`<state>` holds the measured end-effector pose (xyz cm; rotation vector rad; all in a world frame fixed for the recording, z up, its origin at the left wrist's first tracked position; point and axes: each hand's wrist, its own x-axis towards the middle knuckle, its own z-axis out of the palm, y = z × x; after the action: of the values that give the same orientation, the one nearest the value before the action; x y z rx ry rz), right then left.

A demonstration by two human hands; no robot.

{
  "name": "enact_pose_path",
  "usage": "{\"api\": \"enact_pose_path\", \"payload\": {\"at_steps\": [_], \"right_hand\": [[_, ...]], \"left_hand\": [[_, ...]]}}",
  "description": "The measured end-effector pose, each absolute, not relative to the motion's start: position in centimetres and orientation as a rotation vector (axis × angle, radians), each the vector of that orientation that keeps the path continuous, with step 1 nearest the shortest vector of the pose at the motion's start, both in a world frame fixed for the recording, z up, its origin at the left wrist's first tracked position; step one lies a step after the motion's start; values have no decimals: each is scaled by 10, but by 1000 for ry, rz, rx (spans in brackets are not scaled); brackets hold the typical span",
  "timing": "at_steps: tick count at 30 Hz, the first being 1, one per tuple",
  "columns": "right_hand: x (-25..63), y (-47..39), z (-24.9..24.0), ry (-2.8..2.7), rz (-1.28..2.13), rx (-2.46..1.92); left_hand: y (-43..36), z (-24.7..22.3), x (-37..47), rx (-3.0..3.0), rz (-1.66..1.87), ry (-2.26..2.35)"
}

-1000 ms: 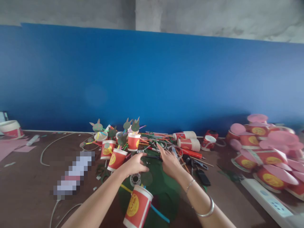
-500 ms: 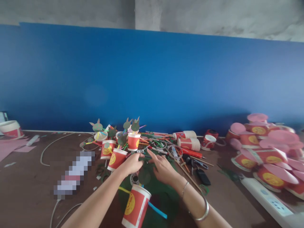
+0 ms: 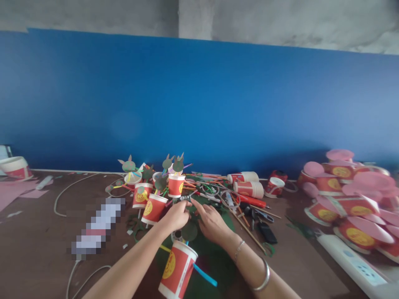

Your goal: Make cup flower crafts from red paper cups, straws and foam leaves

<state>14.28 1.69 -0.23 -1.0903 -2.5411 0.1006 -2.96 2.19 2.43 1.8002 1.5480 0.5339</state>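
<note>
My left hand reaches over the middle of the table with its fingers curled together; whatever they pinch is too small or hidden to make out. Close beside it is my right hand, index finger stretched toward the left fingertips, the other fingers partly curled, nothing visible in it. Below them, between my forearms, a red paper cup leans with a blue tube and a yellow tube sticking out of its sides. A roll of tape lies just behind that cup. Dark green paper spreads under my hands.
Left of my hands stand several cups with animal-head cutouts. Cup stacks, a red-handled tool, sticks and a black object lie to the right. Further right are pink-topped cups and a power strip. A blue panel rises behind.
My right hand has shifted slightly left and down, bringing its index fingertip close to my left fingers. My left fingers have curled in more. The leaning cup stays about where it was.
</note>
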Motion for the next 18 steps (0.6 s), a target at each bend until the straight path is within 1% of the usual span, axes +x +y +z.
{"api": "enact_pose_path", "payload": {"at_steps": [7,18], "right_hand": [[144,16,5,-2590,-50,-1194],[147,23,3,-2538,227,-1166]], "left_hand": [[22,22,-28,1835,598,1500],[18,30,-26,1850,595,1528]]}}
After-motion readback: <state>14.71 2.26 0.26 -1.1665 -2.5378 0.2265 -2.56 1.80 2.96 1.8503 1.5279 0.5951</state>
